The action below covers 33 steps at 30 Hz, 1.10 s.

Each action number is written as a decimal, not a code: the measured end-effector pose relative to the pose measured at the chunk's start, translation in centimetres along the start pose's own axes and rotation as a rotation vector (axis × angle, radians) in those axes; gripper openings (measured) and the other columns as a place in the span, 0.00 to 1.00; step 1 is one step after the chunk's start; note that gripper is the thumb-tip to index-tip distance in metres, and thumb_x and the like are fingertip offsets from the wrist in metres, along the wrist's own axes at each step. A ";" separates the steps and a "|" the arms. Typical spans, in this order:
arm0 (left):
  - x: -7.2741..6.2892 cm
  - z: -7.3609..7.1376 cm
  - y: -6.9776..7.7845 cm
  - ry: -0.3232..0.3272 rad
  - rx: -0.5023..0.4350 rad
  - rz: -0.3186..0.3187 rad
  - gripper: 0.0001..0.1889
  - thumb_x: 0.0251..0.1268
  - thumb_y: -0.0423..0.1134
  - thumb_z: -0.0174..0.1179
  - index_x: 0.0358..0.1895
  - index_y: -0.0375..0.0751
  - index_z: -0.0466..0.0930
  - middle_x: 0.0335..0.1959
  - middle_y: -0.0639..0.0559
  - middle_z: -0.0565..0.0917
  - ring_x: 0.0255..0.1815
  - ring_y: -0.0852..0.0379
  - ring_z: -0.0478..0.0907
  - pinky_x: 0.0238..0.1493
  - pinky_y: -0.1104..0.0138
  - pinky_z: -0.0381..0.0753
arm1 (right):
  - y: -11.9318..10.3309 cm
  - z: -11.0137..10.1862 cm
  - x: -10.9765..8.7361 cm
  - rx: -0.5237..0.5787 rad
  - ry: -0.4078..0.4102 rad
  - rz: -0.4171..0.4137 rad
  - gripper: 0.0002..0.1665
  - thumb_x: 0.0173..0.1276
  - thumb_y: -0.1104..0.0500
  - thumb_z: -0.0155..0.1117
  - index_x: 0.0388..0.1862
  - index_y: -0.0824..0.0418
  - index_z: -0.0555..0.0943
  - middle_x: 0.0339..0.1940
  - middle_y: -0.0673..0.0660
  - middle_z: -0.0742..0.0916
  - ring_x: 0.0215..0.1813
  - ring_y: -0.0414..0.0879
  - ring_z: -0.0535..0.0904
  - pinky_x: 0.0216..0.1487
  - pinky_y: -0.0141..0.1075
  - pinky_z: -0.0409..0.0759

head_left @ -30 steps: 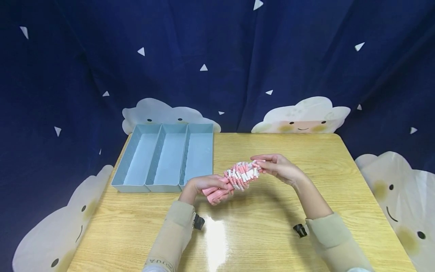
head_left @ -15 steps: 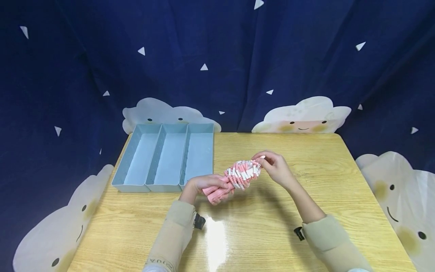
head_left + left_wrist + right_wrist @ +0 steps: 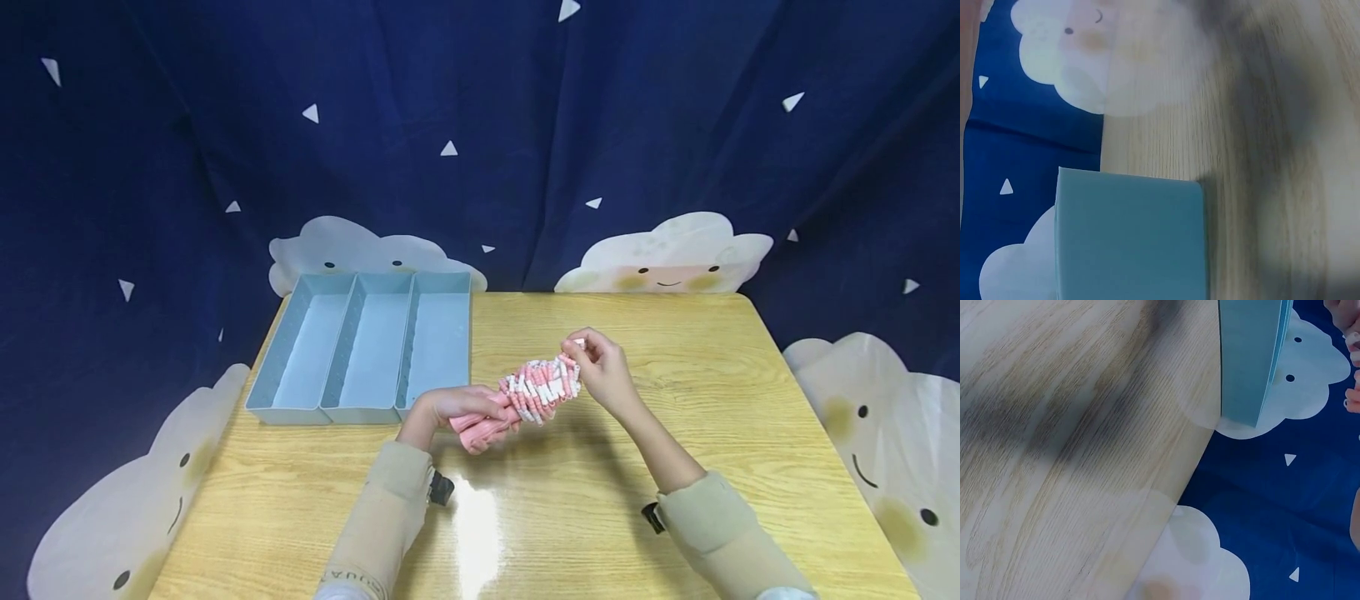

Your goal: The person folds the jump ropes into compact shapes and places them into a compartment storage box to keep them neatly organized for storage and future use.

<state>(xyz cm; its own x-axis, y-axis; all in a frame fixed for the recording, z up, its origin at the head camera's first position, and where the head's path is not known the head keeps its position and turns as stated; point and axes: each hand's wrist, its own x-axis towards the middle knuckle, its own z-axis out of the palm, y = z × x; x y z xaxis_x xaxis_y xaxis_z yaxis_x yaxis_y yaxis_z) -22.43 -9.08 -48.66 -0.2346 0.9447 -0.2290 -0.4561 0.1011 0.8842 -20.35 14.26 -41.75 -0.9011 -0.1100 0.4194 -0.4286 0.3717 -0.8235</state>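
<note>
A bundled beaded jump rope [image 3: 542, 387], pink and white, is held above the table between both hands in the head view. My left hand [image 3: 463, 403] grips its two pink handles [image 3: 487, 431] side by side, with the thumb across them. At the far end of the bundle, my right hand [image 3: 606, 373] pinches a white-tipped part of the rope between thumb and fingers. Only some rope beads [image 3: 1353, 397] show at the right edge of the right wrist view. In the left wrist view the rope is out of frame.
A light blue tray [image 3: 360, 415] with three long compartments stands at the back left of the wooden table [image 3: 637, 475], just beyond my left hand. Dark blue curtain [image 3: 517, 125] with white triangles and cloud shapes hangs behind the table.
My right hand has turned more upright, and its pinching fingertips have risen slightly, lifting the rope's white-tipped part from the bundle. The left hand keeps its grip on the handles, almost still.
</note>
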 end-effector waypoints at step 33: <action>0.1 -0.3 -0.7 -0.025 0.002 0.010 0.23 0.67 0.38 0.43 0.48 0.13 0.54 0.23 0.46 0.73 0.16 0.60 0.70 0.19 0.71 0.72 | 2.5 -0.3 0.6 0.174 -0.131 0.451 0.24 0.66 0.50 0.57 0.37 0.74 0.73 0.17 0.49 0.78 0.09 0.38 0.67 0.08 0.30 0.68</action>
<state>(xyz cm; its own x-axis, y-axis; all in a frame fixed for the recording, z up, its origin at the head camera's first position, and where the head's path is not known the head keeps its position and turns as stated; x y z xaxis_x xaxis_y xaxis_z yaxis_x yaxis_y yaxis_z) -22.40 -9.19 -49.47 -0.2176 0.9533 -0.2095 -0.4524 0.0917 0.8871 -21.97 15.37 -43.49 -0.9950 -0.0932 -0.0355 0.0111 0.2505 -0.9681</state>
